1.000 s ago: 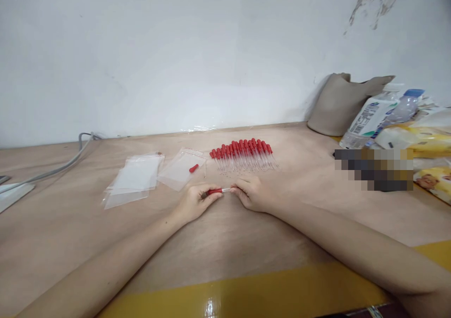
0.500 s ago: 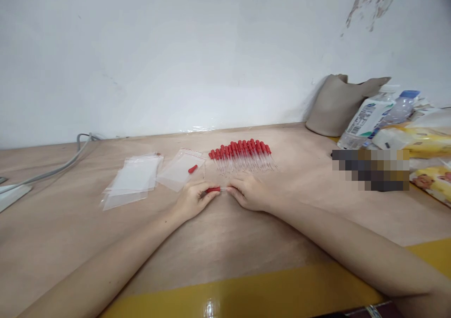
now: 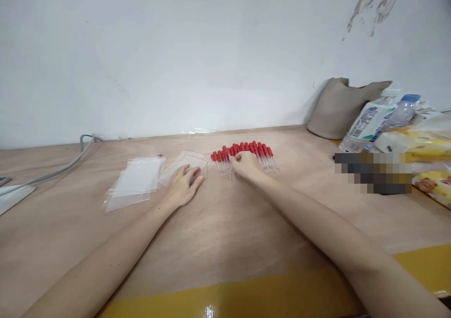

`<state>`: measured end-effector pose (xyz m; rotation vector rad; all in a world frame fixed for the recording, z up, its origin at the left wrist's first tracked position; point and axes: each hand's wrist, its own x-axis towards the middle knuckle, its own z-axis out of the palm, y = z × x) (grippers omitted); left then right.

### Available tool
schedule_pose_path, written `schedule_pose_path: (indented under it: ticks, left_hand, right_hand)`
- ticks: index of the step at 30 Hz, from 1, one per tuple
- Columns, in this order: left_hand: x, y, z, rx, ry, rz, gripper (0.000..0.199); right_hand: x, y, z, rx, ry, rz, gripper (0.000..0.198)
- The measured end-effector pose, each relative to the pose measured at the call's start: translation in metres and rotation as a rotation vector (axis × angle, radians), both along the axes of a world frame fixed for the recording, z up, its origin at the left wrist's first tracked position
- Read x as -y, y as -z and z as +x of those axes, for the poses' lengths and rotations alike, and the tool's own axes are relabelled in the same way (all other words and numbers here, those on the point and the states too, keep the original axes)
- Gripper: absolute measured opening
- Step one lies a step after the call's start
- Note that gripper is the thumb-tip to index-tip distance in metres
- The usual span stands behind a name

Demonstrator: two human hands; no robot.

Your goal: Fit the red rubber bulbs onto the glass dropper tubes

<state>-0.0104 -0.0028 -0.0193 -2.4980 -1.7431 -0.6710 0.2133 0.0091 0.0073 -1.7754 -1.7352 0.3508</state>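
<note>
My right hand (image 3: 245, 164) is in the middle of a row of glass droppers (image 3: 264, 154) with red rubber bulbs. Its fingers are pinched on one dropper, mostly covered by the hand. The droppers lie side by side, bulbs toward the wall and thin tips toward me. My left hand (image 3: 183, 185) rests with fingers apart over the near edge of some clear zip bags (image 3: 192, 157). A trace of red shows under its fingers, where a loose red bulb is mostly hidden.
Left of my hand lies a stack of clear zip bags (image 3: 139, 179). A grey cable (image 3: 66, 168) runs along the far left. At right stand a grey-brown bag-like container (image 3: 334, 109), plastic bottles (image 3: 366, 120) and yellow packages (image 3: 405, 139). A white wall (image 3: 158, 64) closes the back.
My hands have moved apart from the dropper they held together in front of the row. The left went left to the bags and loose bulb, the right up into the row.
</note>
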Motion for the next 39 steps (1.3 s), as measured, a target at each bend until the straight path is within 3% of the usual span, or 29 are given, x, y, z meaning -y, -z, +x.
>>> schedule_pose_path:
  ticks: [3, 8, 15, 19, 23, 29, 35, 39]
  left_hand:
    - [0.000, 0.002, 0.000, -0.024, 0.008, -0.042, 0.050]
    - [-0.001, 0.001, 0.000, -0.040, 0.064, -0.034, 0.050]
    - [0.000, 0.001, 0.002, -0.018, 0.113, -0.005, 0.046]
    - [0.002, 0.002, 0.004, -0.040, 0.115, 0.002, 0.045]
    - [0.004, 0.003, 0.005, -0.052, 0.083, 0.012, 0.045]
    - [0.004, 0.005, 0.003, -0.025, 0.065, 0.048, 0.045]
    - [0.003, 0.005, 0.000, 0.110, 0.090, 0.099, 0.034]
    - [0.003, 0.006, -0.001, 0.239, 0.137, 0.148, 0.024]
  right_hand:
    - [-0.014, 0.000, -0.015, 0.101, 0.101, -0.011, 0.029]
    - [-0.020, 0.003, -0.031, 0.257, 0.124, 0.012, 0.031]
    - [-0.022, 0.006, -0.033, 0.275, 0.135, -0.025, 0.032]
    - [-0.017, 0.007, -0.038, 0.291, 0.098, 0.036, 0.034]
    - [-0.007, 0.009, -0.053, 0.304, -0.031, 0.123, 0.030]
    - [0.003, 0.018, -0.068, 0.290, -0.145, 0.097, 0.027]
    - [0.027, 0.023, -0.047, 0.253, -0.176, 0.081, 0.020]
    - [0.054, 0.027, -0.006, 0.180, -0.340, 0.146, 0.018]
